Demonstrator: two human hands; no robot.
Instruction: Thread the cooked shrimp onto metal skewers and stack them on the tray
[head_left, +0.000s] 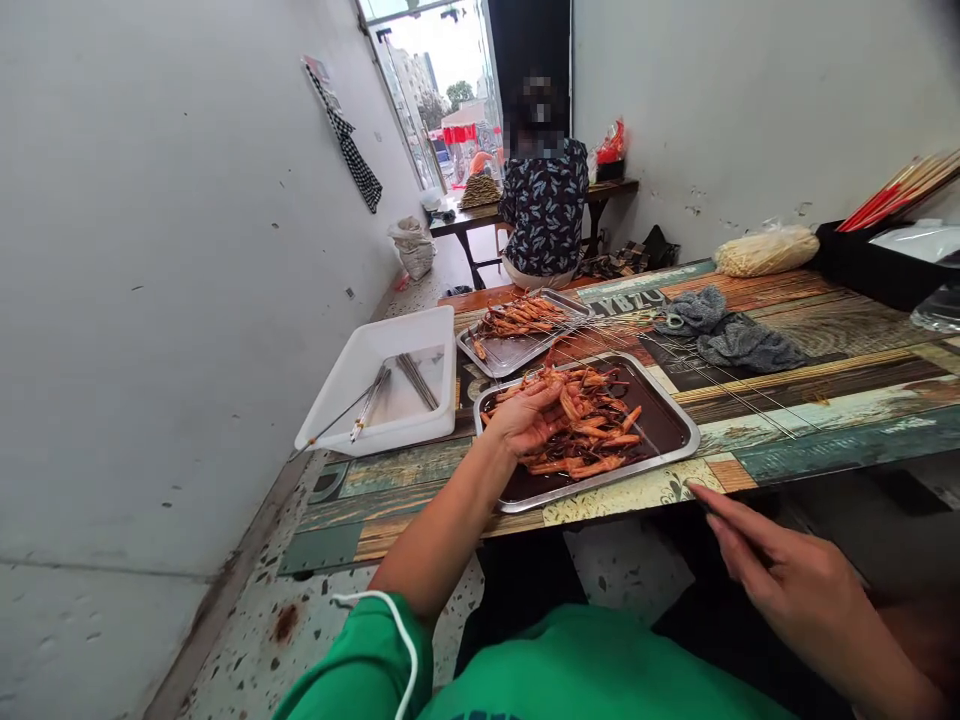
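Observation:
In front of me a metal tray (679, 440) holds a heap of long, thin, reddish-brown meat pieces (600, 440) in dark liquid. My left hand (534, 412) reaches into the heap, palm turned up and fingers curled around a meat piece (571, 402). Just off the table's front edge, right of the tray, is my right hand (780, 560). Its thumb and forefinger are pinched together; what lies between them is too small to make out. Behind the near tray, a second metal tray (495, 358) carries skewered meat pieces (525, 316).
A white plastic bin (337, 400) with metal skewers (416, 380) stands left. Loose skewers (739, 385) and grey cloths (750, 340) lie right, before a bag of pale sticks (769, 250) and a black box (855, 265). A person (544, 205) sits at another table beyond.

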